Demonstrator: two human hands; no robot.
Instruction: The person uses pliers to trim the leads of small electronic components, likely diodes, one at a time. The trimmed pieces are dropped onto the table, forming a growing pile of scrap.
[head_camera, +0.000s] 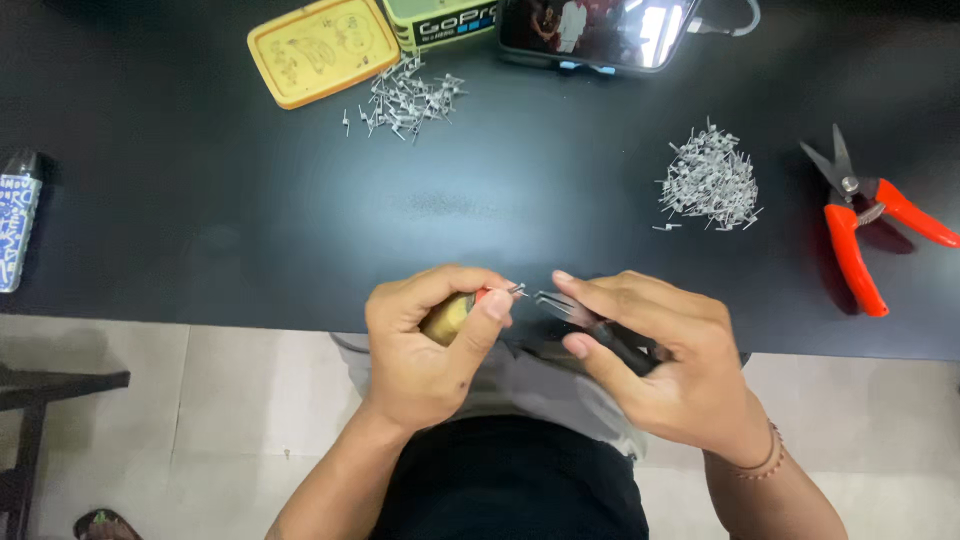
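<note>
The left hand (425, 345) hides most of the brass-coloured tool (447, 318) in its grip. The tiny metal piece (517, 289) just beyond that grip is too small to identify. The right hand (655, 355) covers the tweezers' (585, 318) rear end.

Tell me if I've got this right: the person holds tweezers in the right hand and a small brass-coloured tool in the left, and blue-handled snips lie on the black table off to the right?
Not quite: the snips have orange-red handles, not blue, as the head view shows. The rest stands: the right hand holds tweezers, the left hand a small brass-coloured tool, and the snips lie on the black table to the right.
</note>
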